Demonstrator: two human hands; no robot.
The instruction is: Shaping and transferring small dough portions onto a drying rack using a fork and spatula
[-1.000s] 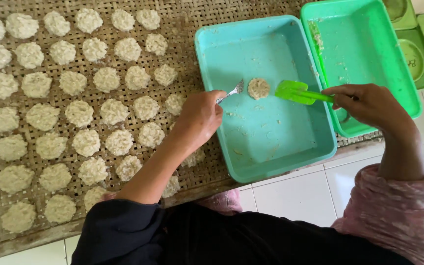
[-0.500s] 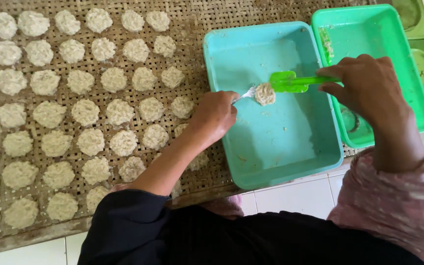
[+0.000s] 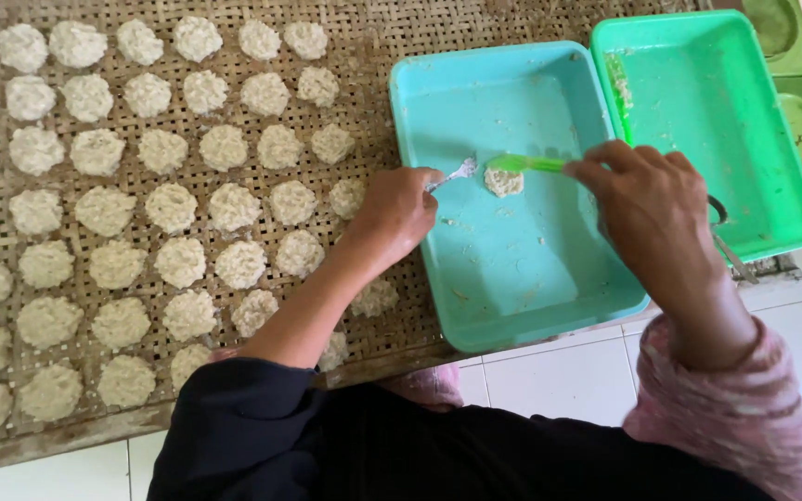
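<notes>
The small pale patty (image 3: 503,181) of grainy dough lies flat on the floor of the teal tray (image 3: 549,315), in its far half, about midway between the tray's left and right walls. I judge I am in the middle of working it loose from the tray: two tools meet at it from either side.

My right hand (image 3: 647,209) has its fingers curled shut around the handle of a green spatula (image 3: 522,164), whose blade lies along the far edge of the patty and touches it. My left hand (image 3: 396,213) reaches over the tray's left wall, fingers pinched together on a small metal spoon (image 3: 457,173); its tip sits just beside the patty's left edge, and I cannot tell whether it touches.

To my mind, the next move calls for the blade to get fully under the patty while the spoon steadies it, kept level so the soft round does not crumble.

Right of the teal tray stands a green tray (image 3: 698,102), its wall touching, smeared with dough near its far left corner. Left of both, the woven bamboo mat (image 3: 364,56) carries rows of like patties (image 3: 169,206); the gaps nearest the teal tray, along the mat's near edge, look to me the likeliest place for this one.
</notes>
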